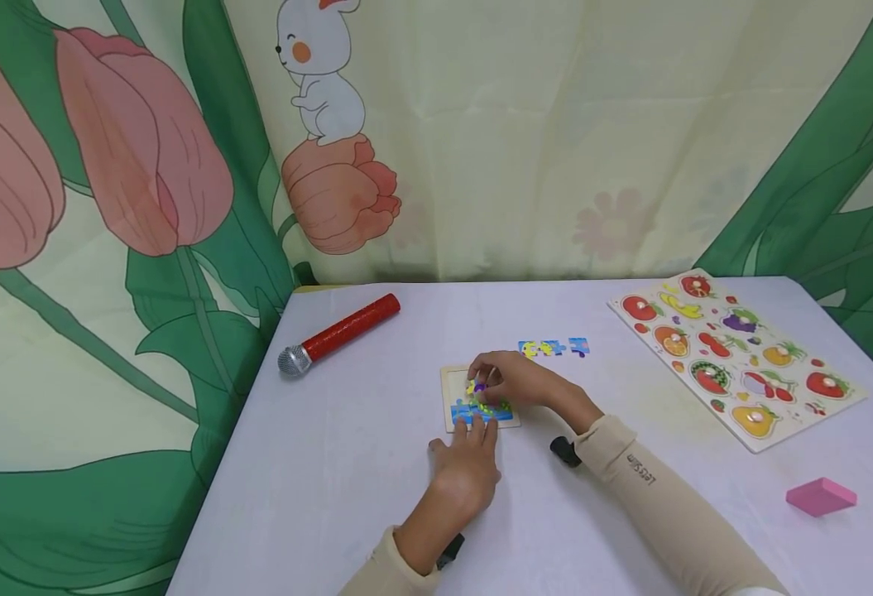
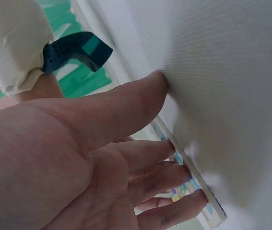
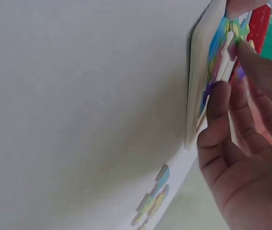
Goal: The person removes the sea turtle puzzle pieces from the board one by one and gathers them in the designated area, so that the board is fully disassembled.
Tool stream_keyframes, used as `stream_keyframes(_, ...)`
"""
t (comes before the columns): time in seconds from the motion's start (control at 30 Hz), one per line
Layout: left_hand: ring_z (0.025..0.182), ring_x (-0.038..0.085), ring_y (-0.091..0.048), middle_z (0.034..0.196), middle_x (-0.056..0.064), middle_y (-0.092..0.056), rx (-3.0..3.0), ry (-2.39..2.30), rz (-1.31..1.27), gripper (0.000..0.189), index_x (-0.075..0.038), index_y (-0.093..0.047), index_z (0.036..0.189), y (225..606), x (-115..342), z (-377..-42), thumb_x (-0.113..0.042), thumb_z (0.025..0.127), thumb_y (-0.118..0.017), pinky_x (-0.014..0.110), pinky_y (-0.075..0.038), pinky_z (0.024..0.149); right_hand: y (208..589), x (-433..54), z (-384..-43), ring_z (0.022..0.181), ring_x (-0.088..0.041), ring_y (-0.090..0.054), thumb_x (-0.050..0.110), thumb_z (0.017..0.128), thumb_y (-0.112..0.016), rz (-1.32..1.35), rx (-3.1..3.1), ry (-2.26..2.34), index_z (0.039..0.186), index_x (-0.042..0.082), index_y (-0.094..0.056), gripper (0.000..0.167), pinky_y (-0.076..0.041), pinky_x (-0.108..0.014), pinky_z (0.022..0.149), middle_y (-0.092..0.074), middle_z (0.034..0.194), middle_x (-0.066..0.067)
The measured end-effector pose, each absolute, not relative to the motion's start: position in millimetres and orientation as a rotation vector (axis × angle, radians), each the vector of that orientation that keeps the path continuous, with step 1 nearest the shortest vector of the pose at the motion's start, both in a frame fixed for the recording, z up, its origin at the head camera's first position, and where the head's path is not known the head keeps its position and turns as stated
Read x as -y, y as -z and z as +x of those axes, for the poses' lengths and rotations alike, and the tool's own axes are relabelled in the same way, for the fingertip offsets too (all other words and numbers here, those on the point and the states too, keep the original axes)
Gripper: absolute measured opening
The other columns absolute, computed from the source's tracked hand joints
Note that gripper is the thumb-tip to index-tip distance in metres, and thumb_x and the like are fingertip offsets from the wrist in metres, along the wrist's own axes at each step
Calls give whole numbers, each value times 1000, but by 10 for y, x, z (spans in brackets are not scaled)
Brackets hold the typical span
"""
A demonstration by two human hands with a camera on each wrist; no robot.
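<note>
A small jigsaw puzzle board (image 1: 447,381) with a pale wooden rim lies mid-table, partly filled with blue, yellow and green pieces. My left hand (image 1: 466,473) rests its fingertips on the board's near edge, fingers fairly straight; the left wrist view shows them over the rim (image 2: 216,218), thumb apart on the cloth. Above the board, my right hand (image 1: 514,381) bends over the far part. Between its thumb and fingers it pinches a small puzzle piece (image 3: 232,50), tilted up from the board. The fingers hide part of the picture.
Loose puzzle pieces (image 1: 540,348) lie just behind the right hand. A red microphone (image 1: 350,327) is at the back left. On the right are a fruit picture board (image 1: 734,356) and a pink block (image 1: 821,497). A patterned curtain (image 1: 510,149) hangs behind the white-covered table (image 1: 317,480).
</note>
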State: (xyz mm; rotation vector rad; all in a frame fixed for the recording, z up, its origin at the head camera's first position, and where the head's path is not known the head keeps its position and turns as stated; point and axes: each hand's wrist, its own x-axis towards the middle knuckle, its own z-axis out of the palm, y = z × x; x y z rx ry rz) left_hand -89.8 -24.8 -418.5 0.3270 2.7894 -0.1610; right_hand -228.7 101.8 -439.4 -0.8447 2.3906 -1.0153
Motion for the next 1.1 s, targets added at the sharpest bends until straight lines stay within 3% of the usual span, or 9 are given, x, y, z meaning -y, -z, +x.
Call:
stream_keyframes(0.17, 143, 25, -42, 157, 2, -44, -2783, 157, 321, 71, -19, -43, 157, 4212, 244, -904, -44, 96, -71, 56, -52, 93, 4392, -1075, -2303, 78, -16, -66, -3, 95, -69, -832, -2343, 1156, 111, 3, -71, 17, -57, -33, 75, -68, 96, -6)
stream_keyframes(0.33, 143, 26, -42, 157, 2, -44, -2781, 142, 316, 70, -19, -43, 157, 4220, 249, -901, -43, 97, -70, 56, -52, 93, 4386, -1244, -2364, 90, -19, -63, -4, 94, -68, -847, -2432, 1182, 113, 2, -73, 21, -54, -37, 85, -70, 97, -4)
stream_keyframes(0.57, 143, 27, -42, 157, 3, -44, -2792, 146, 328, 71, -18, -43, 157, 4204, 244, -888, -40, 96, -72, 58, -53, 93, 4351, -1643, -2456, 87, -24, -60, -1, 95, -69, -601, -2537, 1161, 117, 3, -74, 23, -51, -33, 69, -69, 99, -8)
stream_keyframes(0.7, 144, 26, -42, 159, 3, -43, -2786, 138, 328, 70, -18, -43, 157, 4201, 243, -882, -40, 97, -70, 58, -52, 94, 4342, -1902, -2492, 84, -24, -58, 1, 94, -71, -490, -2568, 1137, 119, 2, -74, 25, -51, -32, 66, -69, 101, -10)
stream_keyframes(1.0, 145, 27, -41, 159, 3, -43, -2788, 102, 312, 70, -18, -44, 157, 4190, 244, -878, -38, 96, -72, 59, -51, 96, 4347, -2177, -2474, 97, -28, -55, 4, 94, -72, -424, -2646, 1048, 115, 1, -76, 22, -43, -34, 79, -71, 101, -10)
stream_keyframes(1.1, 145, 27, -41, 159, 3, -42, -2787, 103, 307, 70, -19, -44, 157, 4198, 246, -884, -39, 96, -72, 59, -51, 96, 4363, -2162, -2483, 94, -26, -56, 2, 93, -74, -433, -2658, 1035, 112, -1, -76, 20, -43, -34, 79, -71, 97, -9)
